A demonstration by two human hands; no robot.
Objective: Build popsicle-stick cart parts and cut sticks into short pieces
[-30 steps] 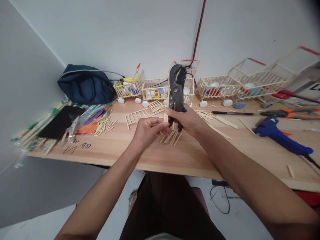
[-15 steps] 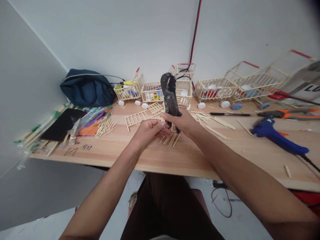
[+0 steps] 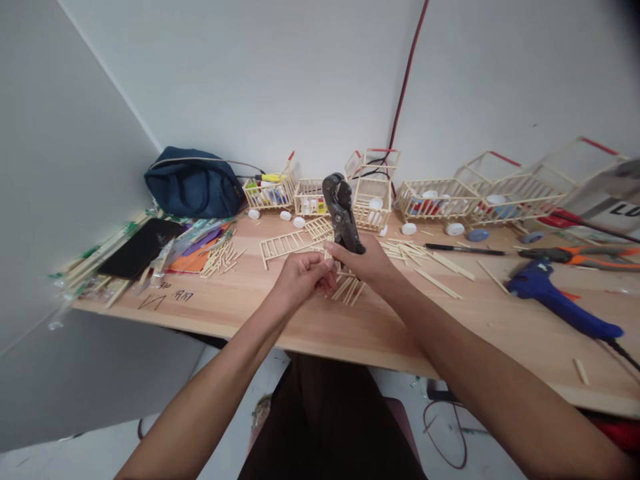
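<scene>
A black cutting tool [image 3: 342,212] stands upright with its head up, and my right hand [image 3: 361,259] is wrapped round its handles. Close beside it on the left, my left hand [image 3: 306,272] has its fingers pinched on a thin wooden stick [image 3: 328,253], mostly hidden by the fingers. Below and behind the hands, several short sticks [image 3: 350,291] lie on the wooden table [image 3: 240,303]. A ladder-like stick frame [image 3: 284,246] and a smaller slatted piece [image 3: 319,229] lie just beyond my left hand.
Small stick carts [image 3: 440,200] with wheels line the wall. At left are a blue bag [image 3: 195,183], a black phone [image 3: 140,248] and loose sticks [image 3: 220,259]. A blue glue gun [image 3: 563,297], orange-handled pliers [image 3: 583,255] and a pen [image 3: 465,250] lie at right.
The view has shifted, so the table and carts appear slightly lower and further right. Both hands keep their holds, with the tool still upright between them.
</scene>
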